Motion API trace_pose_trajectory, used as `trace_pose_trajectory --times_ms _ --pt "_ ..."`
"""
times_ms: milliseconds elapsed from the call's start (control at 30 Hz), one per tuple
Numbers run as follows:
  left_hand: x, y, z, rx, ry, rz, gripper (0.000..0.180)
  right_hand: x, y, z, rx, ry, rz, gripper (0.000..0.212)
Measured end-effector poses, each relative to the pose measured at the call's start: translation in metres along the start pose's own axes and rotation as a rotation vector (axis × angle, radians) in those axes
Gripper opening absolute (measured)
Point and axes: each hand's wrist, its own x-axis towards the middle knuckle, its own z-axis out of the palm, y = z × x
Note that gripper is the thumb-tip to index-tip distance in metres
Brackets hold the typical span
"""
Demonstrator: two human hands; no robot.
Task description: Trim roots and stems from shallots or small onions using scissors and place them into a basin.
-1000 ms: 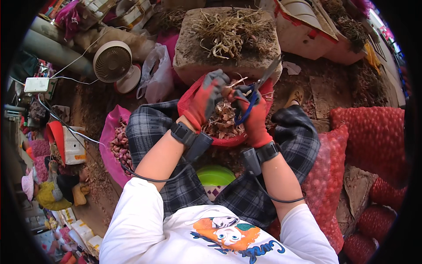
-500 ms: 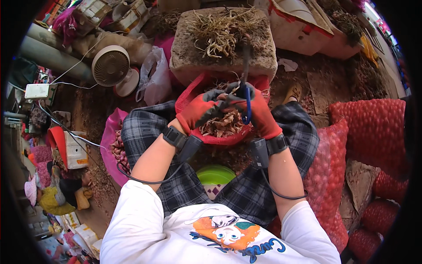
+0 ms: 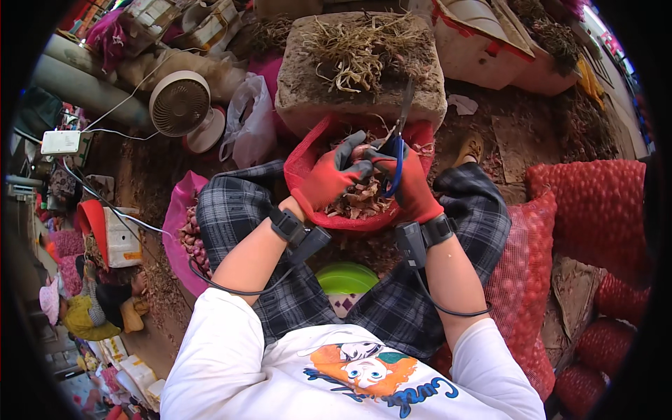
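Note:
Over a red mesh bag (image 3: 305, 148) holding dry peelings (image 3: 360, 201), my two gloved hands are close together. My left hand (image 3: 325, 180), in a red and dark grey glove, has its fingers closed round a shallot (image 3: 361, 152). Blue-handled scissors (image 3: 399, 162) are gripped in my right hand (image 3: 414, 187), with the dark blades pointing away from me. The right fingertips are beside the shallot and may touch it. Part of the shallot is hidden by the fingers. At my left knee, a pink bag (image 3: 173, 246) holds several shallots (image 3: 192, 234).
A foam block (image 3: 297, 91) topped with dried stalks (image 3: 357, 49) stands just beyond the mesh bag. To the left are a fan (image 3: 179, 105) and a clear plastic bag (image 3: 249, 115). Full red sacks (image 3: 588, 210) flank my right side. A green bowl (image 3: 346, 278) lies between my legs.
The scissors' blades have swung slightly rightward and show more plainly. My left fingers have shifted, and the shallot between the hands is more visible.

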Motion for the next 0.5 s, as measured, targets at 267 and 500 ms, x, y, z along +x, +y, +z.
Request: trace_pose_trajectory --times_ms 267,500 --pt "-0.002 0.006 -0.006 0.494 -0.029 0.116 0.051 -0.004 0.004 -0.008 0.12 -0.08 0.162 0.021" --pt "0.01 -0.013 -0.019 -0.111 -0.117 -0.124 0.026 0.005 0.003 -0.035 -0.702 -0.217 -0.629 0.018"
